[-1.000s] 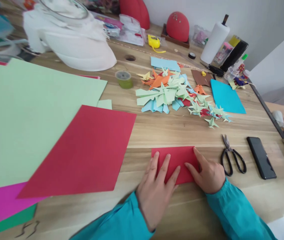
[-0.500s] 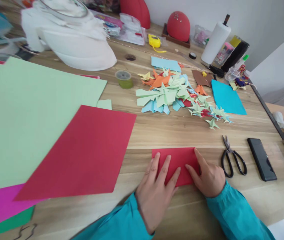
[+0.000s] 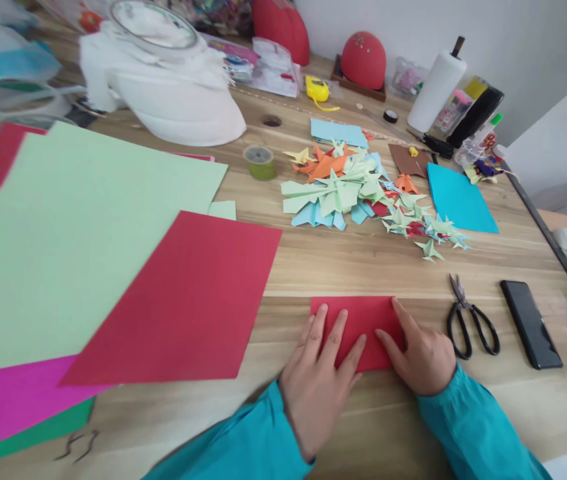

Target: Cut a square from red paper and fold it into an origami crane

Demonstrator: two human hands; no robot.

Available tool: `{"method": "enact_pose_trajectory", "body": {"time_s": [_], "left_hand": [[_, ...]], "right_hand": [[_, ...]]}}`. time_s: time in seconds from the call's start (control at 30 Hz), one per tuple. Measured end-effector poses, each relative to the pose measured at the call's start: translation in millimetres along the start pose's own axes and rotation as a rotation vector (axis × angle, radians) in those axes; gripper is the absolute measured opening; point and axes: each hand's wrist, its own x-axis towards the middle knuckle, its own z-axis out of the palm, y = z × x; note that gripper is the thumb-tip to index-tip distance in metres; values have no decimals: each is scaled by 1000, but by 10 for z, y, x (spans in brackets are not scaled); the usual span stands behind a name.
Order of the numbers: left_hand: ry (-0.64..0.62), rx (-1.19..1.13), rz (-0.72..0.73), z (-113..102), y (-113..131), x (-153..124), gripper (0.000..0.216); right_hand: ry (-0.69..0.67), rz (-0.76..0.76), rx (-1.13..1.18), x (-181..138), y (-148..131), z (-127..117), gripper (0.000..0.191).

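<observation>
Small red paper [image 3: 369, 320] lies flat on the wooden surface [image 3: 308, 277], under both of the person's hands, which partly cover it. The left hand [image 3: 316, 393] is palm down over the left part of the paper, its fingers stretched out and spread, with the tips resting on the paper and not closed around anything. The right hand [image 3: 426, 357] is at the right end of the paper, half open: the forefinger reaches to the far right corner, the thumb rests on the paper apart from it, and the other fingers are curled.

Left of the small red paper, and apart from it, a large red sheet [image 3: 188, 300] overlaps a pale green sheet [image 3: 88, 233] and a magenta sheet [image 3: 13, 400]. Right of the small paper are scissors [image 3: 462, 305] with black handles, and farther right a phone [image 3: 530, 323]. Beyond the paper spreads a heap of folded paper pieces [image 3: 338, 191], mostly pale green, and beyond it to the right lies a blue sheet [image 3: 463, 198].
</observation>
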Motion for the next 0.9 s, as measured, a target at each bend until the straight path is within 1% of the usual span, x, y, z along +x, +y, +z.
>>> {"method": "enact_pose_trajectory", "body": {"time_s": [0.2,0.33,0.5,0.67,0.8,0.9], "left_hand": [[5,4,-3,28,-1,-14,50],[-21,5,14,8,-11,-5,52],[30,6,7,28,-8,-2,54],[7,17,3,49,-2,-25,54],[-10,8,12,35,-10,-24,62],[-5,2,26,18,-22,-15,64]], "right_hand": [[27,-13,3,-8,22,21,55],[31,-14,-7,-18,33,40,56],[28,-12,-13,-22,34,45,55],[16,4,-17,-18,21,31,55],[19,2,-11,-17,19,28,54],[23,-11,-2,-16,24,32,54]]}}
